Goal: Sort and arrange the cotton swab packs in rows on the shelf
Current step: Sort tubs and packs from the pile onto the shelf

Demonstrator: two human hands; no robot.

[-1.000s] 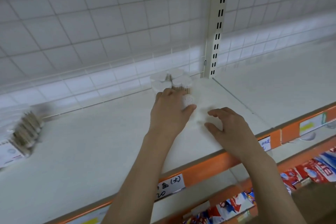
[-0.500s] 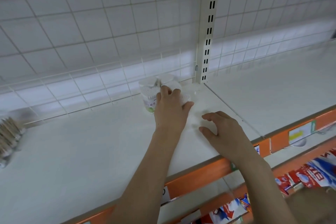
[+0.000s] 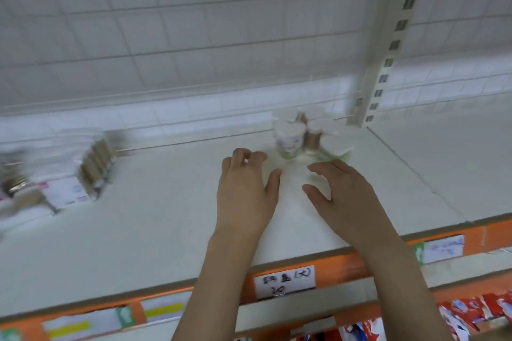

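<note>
Several round clear cotton swab tubs with white lids (image 3: 289, 135) stand clustered at the back of the white shelf (image 3: 166, 219), near the slotted upright. One tub with a green base (image 3: 336, 151) sits at the cluster's front right. My left hand (image 3: 246, 194) hovers palm down just in front of the tubs, fingers loosely curled, holding nothing. My right hand (image 3: 340, 194) is beside it, fingers spread, empty, just short of the green-based tub. A blurred pile of bagged swab packs (image 3: 69, 174) lies at the shelf's far left.
A wire grid back panel (image 3: 194, 50) rises behind the shelf. The slotted upright post (image 3: 388, 58) divides this bay from the one on the right. Orange shelf edge with price labels (image 3: 285, 282) runs along the front. Red packets (image 3: 471, 313) fill the lower shelf.
My left hand has let go of the tub it was placing at the back and drawn back toward me. The view has swung left, bringing the bagged packs into sight.
</note>
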